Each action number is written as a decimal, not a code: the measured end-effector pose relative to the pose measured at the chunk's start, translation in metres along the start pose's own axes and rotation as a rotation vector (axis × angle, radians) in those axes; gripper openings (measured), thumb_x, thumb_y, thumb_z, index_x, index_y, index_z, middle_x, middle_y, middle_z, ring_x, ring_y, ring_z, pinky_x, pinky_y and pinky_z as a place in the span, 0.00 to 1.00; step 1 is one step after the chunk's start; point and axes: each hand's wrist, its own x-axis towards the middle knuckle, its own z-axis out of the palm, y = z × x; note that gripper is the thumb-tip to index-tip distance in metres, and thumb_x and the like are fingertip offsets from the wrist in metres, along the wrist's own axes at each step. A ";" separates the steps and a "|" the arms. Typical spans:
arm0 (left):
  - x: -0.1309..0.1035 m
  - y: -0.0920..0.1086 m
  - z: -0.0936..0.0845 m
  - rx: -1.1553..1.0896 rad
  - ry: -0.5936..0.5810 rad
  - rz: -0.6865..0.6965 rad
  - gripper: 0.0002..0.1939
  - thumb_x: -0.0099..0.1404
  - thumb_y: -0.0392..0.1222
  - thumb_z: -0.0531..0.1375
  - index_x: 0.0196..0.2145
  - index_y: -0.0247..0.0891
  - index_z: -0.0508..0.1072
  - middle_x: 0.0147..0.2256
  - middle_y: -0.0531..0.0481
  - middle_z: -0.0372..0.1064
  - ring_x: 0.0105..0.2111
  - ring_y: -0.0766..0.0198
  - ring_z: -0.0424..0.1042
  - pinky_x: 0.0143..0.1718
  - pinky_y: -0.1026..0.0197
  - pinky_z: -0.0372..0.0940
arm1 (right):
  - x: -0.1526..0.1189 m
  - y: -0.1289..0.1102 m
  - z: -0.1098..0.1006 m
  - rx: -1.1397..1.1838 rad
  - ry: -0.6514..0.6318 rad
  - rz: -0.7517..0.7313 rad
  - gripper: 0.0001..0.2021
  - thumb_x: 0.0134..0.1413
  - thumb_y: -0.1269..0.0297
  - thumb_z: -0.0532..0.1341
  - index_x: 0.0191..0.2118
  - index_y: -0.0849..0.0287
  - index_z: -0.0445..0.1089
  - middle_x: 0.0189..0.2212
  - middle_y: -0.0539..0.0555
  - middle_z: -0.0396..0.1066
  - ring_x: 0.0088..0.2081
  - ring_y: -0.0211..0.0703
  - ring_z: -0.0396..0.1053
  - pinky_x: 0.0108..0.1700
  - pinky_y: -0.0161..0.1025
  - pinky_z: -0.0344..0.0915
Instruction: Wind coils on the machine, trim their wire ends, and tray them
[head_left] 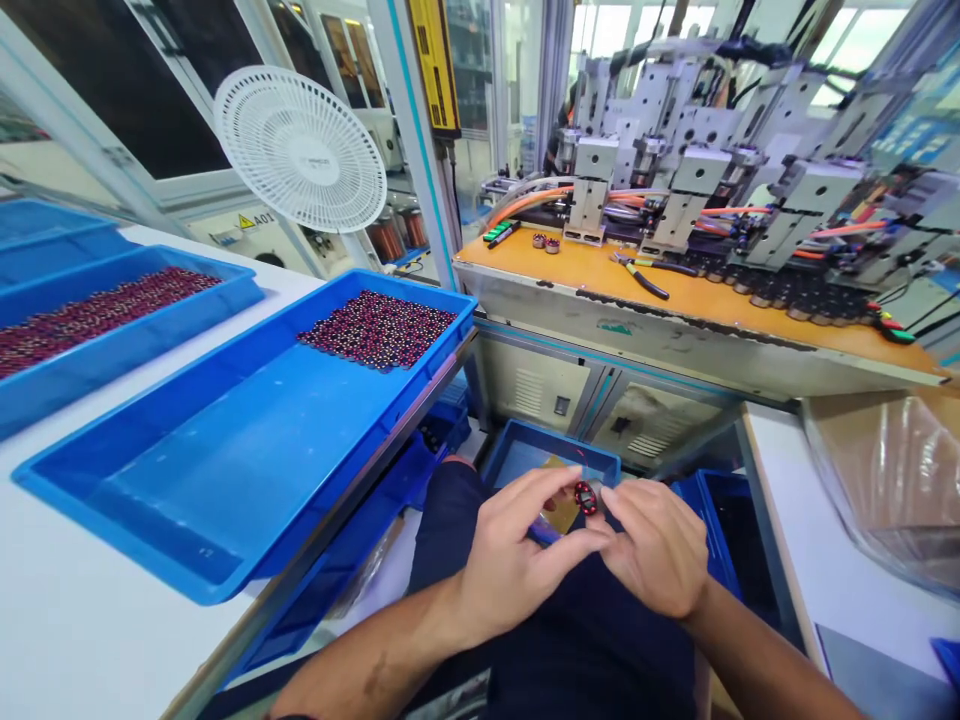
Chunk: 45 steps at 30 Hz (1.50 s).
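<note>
A worker's right hand [660, 545], fingers bent close, pinches a small red-and-black ring-shaped part [586, 498] above the lap [450, 515], while the left hand [525, 550], thumb and forefinger parted, frames it, its own grip impossible to tell. Just beyond sits a blue bin [517, 458]; to the left, a long blue tray [217, 440] bears similar parts [382, 330] at its far end, and ahead, pliers [649, 282] lie on an orange-topped bench [517, 258].

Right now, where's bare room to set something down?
On the white tabletop, the nearest blue tray is bare between its near wall and the red-and-black parts; as is tabletop by its near corner. Machine units and dark parts crowd the right of the orange bench.
</note>
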 end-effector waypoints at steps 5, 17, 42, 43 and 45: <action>0.010 -0.004 0.001 -0.037 -0.042 0.007 0.15 0.57 0.37 0.69 0.42 0.33 0.77 0.37 0.44 0.79 0.36 0.63 0.78 0.40 0.64 0.73 | -0.002 -0.005 -0.002 0.031 -0.014 0.002 0.13 0.54 0.76 0.64 0.46 0.66 0.68 0.32 0.58 0.72 0.35 0.44 0.73 0.37 0.42 0.74; 0.008 -0.011 -0.006 -0.477 -0.160 -0.280 0.14 0.59 0.32 0.66 0.43 0.39 0.78 0.43 0.43 0.75 0.34 0.66 0.75 0.34 0.65 0.72 | 0.019 -0.020 -0.016 0.645 -0.045 0.566 0.10 0.56 0.81 0.61 0.39 0.59 0.71 0.31 0.52 0.69 0.32 0.36 0.68 0.32 0.33 0.65; 0.022 -0.004 -0.031 -0.271 -0.385 -0.096 0.11 0.60 0.31 0.64 0.41 0.35 0.78 0.42 0.41 0.76 0.41 0.61 0.77 0.38 0.64 0.73 | 0.051 0.017 -0.037 0.274 -0.550 -0.035 0.12 0.65 0.72 0.51 0.35 0.60 0.70 0.30 0.55 0.70 0.31 0.42 0.65 0.34 0.40 0.64; 0.021 -0.005 -0.033 -0.281 -0.375 -0.102 0.11 0.60 0.31 0.64 0.41 0.35 0.78 0.42 0.40 0.76 0.41 0.61 0.77 0.38 0.64 0.73 | 0.051 0.014 -0.035 0.390 -0.590 0.096 0.11 0.66 0.71 0.51 0.33 0.60 0.69 0.28 0.54 0.69 0.30 0.40 0.65 0.33 0.38 0.64; 0.020 -0.007 -0.036 -0.294 -0.354 -0.088 0.10 0.60 0.31 0.64 0.40 0.35 0.78 0.41 0.41 0.77 0.40 0.61 0.77 0.39 0.62 0.73 | 0.052 0.008 -0.034 0.624 -0.687 0.374 0.12 0.66 0.69 0.52 0.31 0.60 0.67 0.26 0.51 0.67 0.29 0.37 0.65 0.32 0.35 0.64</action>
